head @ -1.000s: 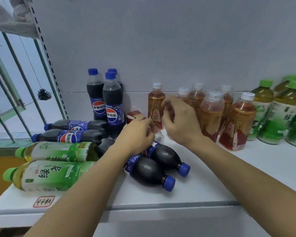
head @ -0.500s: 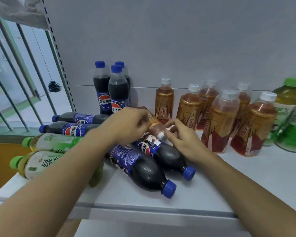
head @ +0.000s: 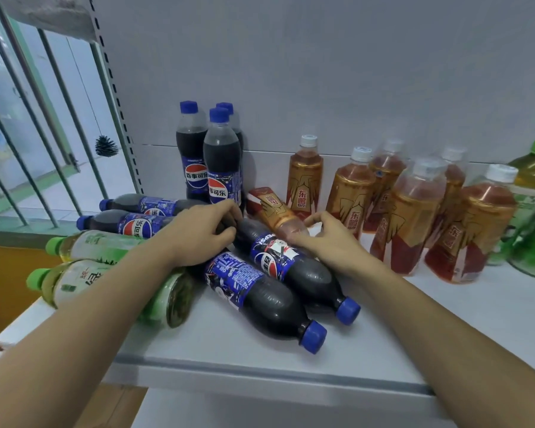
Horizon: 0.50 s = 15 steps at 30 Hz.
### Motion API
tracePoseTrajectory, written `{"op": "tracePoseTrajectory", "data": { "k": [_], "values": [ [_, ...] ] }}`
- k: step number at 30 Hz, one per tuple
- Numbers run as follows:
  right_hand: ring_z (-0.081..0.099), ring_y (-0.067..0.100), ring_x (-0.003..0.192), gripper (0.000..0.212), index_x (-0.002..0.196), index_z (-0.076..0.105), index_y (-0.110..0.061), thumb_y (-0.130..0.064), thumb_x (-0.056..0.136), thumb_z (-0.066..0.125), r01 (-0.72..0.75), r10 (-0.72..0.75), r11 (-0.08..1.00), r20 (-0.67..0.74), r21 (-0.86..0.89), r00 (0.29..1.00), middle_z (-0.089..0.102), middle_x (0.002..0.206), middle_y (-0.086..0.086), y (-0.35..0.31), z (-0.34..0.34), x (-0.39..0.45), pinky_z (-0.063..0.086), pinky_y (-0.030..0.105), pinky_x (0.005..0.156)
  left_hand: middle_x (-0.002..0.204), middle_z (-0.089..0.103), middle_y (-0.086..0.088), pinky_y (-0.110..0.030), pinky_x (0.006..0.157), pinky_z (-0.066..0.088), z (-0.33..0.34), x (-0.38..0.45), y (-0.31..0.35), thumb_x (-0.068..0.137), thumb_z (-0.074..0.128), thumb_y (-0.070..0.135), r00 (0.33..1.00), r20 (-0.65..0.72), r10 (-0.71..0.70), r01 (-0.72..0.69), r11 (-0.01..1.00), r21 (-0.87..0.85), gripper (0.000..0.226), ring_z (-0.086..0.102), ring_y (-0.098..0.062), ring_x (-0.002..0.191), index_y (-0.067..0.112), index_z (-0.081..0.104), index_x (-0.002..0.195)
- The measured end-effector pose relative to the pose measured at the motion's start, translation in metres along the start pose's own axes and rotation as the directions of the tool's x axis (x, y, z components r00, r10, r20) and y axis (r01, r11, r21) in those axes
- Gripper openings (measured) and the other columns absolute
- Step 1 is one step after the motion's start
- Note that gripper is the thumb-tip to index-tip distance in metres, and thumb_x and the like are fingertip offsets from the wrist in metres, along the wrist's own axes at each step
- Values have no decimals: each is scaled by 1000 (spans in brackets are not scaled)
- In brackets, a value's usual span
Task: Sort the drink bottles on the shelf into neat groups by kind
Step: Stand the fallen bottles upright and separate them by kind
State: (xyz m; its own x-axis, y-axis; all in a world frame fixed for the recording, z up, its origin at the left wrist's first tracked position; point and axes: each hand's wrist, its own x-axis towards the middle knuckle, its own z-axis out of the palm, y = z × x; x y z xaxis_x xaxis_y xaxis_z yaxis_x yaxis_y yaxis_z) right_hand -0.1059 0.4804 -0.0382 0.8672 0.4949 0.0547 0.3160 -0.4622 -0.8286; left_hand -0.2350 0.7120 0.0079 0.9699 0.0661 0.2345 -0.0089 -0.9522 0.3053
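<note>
Two hands work mid-shelf (head: 383, 341): the right hand (head: 328, 242) pinches the neck of the fallen gold energy-drink bottle (head: 275, 211), lying against a fallen cola bottle (head: 291, 267). Best lift it neck-first, then stand it rightward with the upright energy drinks (head: 414, 208). The left hand (head: 198, 233), its grip on that cola bottle's base, has left the gold bottle since half a second ago.

Both hands (head: 198, 233) on toppled bottles (head: 278, 211)

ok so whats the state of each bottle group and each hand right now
standing cola bottles: upright, capped
lying cola bottles: on their sides
lying amber bottle: tipped over, right hand at its neck
standing amber bottles: upright
lying green tea bottles: on their sides
left hand: fingers curled on a lying cola bottle
</note>
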Motion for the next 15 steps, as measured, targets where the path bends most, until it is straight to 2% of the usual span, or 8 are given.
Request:
{"op": "tracePoseTrajectory", "data": {
  "k": [3,6,9,11,13,15],
  "values": [
    [65,14,84,46,115,53,-33,-55,80,75,56,-63,996,-94,-76,994,69,103,-1,-6,-2,-8,49,30,67,101,69,11,-41,85,54,2,0,-1,96,57,25,1000,14,-23,23,1000,-14,20,65,-9,91,31,55,115],
    [61,5,67,37,99,56,-35,-61,80,73,187,-220,966,-187,-179,958,65,85,-9,-29,-19,-16,43,21,56,104,69,10,-37,84,54,2,1,-1,96,57,24,999,15,-35,35,999,-26,21,64,-8,92,30,55,116],
    [59,3,73,36,91,60,-31,-61,71,64,276,-373,896,-249,-349,894,59,80,-16,-69,-41,-12,42,23,57,104,69,9,-38,85,55,2,2,0,96,58,23,998,19,-51,52,998,-35,23,65,-9,92,29,56,118],
    [59,7,78,36,90,62,-28,-58,69,61,301,-420,857,-228,-417,879,60,84,-15,-95,-49,1,42,25,61,102,69,10,-39,85,55,2,2,-1,95,59,23,998,11,-57,57,998,-36,22,64,-9,91,30,56,116],
    [59,10,80,33,92,64,-24,-51,75,67,310,-431,826,-173,-470,885,62,86,-10,-117,-50,18,42,25,60,100,68,11,-39,85,55,1,1,-2,95,59,24,998,0,-62,62,997,-36,21,64,-10,90,30,57,114],
    [62,16,82,33,94,67,-19,-48,78,68,299,-425,795,-132,-528,896,65,88,-4,-134,-45,35,49,29,62,100,68,11,-40,85,55,1,0,-2,95,59,24,998,-6,-64,63,997,-36,21,64,-10,91,30,57,115]
  ]
}}
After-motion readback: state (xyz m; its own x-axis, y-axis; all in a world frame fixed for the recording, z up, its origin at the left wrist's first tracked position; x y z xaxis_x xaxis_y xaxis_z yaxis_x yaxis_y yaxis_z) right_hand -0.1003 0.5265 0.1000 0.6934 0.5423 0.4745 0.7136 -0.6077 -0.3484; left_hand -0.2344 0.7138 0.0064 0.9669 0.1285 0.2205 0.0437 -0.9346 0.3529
